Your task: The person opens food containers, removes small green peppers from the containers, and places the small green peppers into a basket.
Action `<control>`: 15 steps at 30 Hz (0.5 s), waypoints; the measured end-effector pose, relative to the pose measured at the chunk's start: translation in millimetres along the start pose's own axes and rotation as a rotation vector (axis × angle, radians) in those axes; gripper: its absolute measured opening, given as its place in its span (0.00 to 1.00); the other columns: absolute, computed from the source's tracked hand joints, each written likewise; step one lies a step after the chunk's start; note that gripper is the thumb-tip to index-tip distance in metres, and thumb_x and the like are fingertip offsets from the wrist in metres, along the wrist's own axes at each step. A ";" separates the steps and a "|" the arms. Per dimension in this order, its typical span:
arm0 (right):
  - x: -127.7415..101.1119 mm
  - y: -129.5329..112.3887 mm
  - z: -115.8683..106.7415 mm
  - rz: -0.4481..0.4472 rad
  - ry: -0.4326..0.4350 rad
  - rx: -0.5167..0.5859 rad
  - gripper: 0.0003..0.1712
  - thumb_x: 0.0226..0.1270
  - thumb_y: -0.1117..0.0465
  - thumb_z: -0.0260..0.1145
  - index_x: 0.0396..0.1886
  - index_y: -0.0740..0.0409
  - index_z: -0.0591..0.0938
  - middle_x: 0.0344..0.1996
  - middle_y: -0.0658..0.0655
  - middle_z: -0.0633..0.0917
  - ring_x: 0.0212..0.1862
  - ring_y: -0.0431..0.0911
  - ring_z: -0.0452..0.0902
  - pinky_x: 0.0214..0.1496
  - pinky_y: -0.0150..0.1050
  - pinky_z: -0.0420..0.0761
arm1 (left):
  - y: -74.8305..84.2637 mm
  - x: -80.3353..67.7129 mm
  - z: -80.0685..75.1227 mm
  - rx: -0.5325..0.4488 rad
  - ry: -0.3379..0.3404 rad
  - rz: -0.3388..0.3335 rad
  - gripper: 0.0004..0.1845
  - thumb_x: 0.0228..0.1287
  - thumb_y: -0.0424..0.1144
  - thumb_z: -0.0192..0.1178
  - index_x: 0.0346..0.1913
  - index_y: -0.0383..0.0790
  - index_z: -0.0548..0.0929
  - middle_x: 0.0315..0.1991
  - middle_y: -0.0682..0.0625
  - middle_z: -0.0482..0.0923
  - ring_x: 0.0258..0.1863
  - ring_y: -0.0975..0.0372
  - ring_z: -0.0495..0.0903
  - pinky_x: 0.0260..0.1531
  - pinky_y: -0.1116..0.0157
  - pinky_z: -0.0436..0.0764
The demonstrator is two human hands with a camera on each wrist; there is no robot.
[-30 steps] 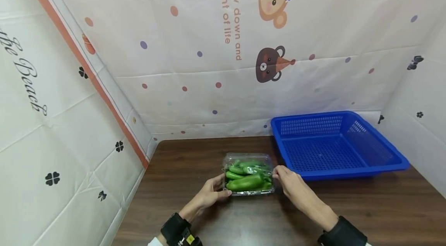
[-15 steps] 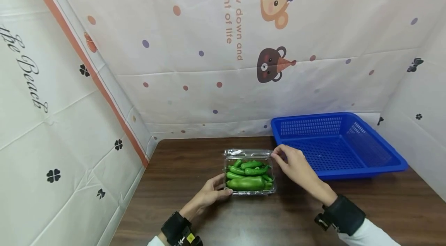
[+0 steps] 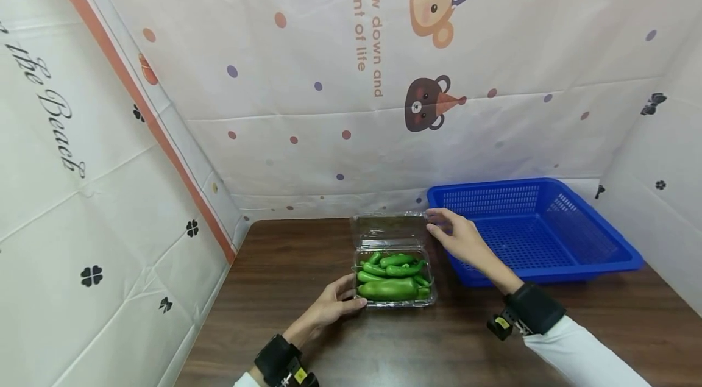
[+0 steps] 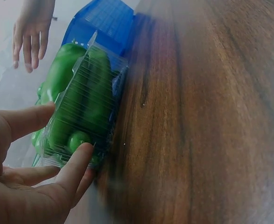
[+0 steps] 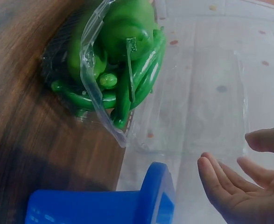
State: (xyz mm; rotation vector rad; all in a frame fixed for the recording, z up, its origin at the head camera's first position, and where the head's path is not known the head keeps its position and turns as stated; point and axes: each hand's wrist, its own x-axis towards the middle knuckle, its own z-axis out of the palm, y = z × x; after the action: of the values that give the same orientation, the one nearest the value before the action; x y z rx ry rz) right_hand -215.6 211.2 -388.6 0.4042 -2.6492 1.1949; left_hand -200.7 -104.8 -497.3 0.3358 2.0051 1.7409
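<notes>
**On the table: a clear box of peppers, lid standing open**

From the head view, we are looking down at a dark wooden table [image 3: 307, 265] walled in by printed sheeting. We are seeing a clear plastic box [image 3: 395, 301] sitting near the middle of it, filled with green peppers [image 3: 390, 274]. Its lid [image 3: 390, 230] is standing up at the far side, hinged back. Our left hand [image 3: 331, 308] is resting at the box's near left corner, thumb and fingers lightly curled against its wall and steadying it. Our right hand [image 3: 457, 234] is hovering at the lid's right edge with fingers loosely spread; the fingertips are lying just beside the lid, and we cannot tell whether they are touching it. A blue basket [image 3: 614, 262] is sitting just to the right of the box, behind that hand.

At the left wrist, we are watching the left hand [image 4: 29, 186] bracing the box [image 4: 87, 93] from the near end: the thumb is lying along one side and a finger is pressing the ribbed wall. The peppers [image 4: 62, 74] are showing through the plastic, and the right hand [image 4: 31, 32] is hanging beyond with fingers straight.

At the right wrist, we are seeing the right hand [image 5: 249, 186] held open, fingers relaxed and gripping nothing, close to the lid [image 5: 197, 93]. The peppers [image 5: 122, 46] are piled in the box, and the basket [image 5: 151, 200] rim is lying below.
</notes>
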 end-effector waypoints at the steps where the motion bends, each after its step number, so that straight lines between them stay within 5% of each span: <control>1: -0.3 1.0 -0.1 0.005 -0.001 0.006 0.24 0.79 0.62 0.60 0.70 0.65 0.73 0.58 0.73 0.82 0.55 0.65 0.83 0.49 0.56 0.88 | -0.1 0.0 0.1 0.006 0.000 0.001 0.44 0.68 0.37 0.67 0.78 0.27 0.55 0.75 0.28 0.60 0.74 0.37 0.65 0.64 0.55 0.82; 15: -10.1 3.3 -3.2 -0.033 0.070 0.018 0.26 0.78 0.64 0.61 0.72 0.62 0.72 0.62 0.72 0.80 0.57 0.66 0.82 0.51 0.55 0.88 | -2.6 -2.0 1.8 0.028 0.009 -0.008 0.45 0.70 0.42 0.67 0.79 0.29 0.55 0.76 0.29 0.60 0.74 0.37 0.63 0.69 0.49 0.77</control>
State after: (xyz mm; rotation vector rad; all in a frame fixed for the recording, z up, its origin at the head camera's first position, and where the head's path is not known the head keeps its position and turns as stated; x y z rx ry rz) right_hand -207.0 217.4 -391.9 0.3992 -2.5645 1.2013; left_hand -197.8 -104.6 -499.7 0.3294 2.0362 1.7140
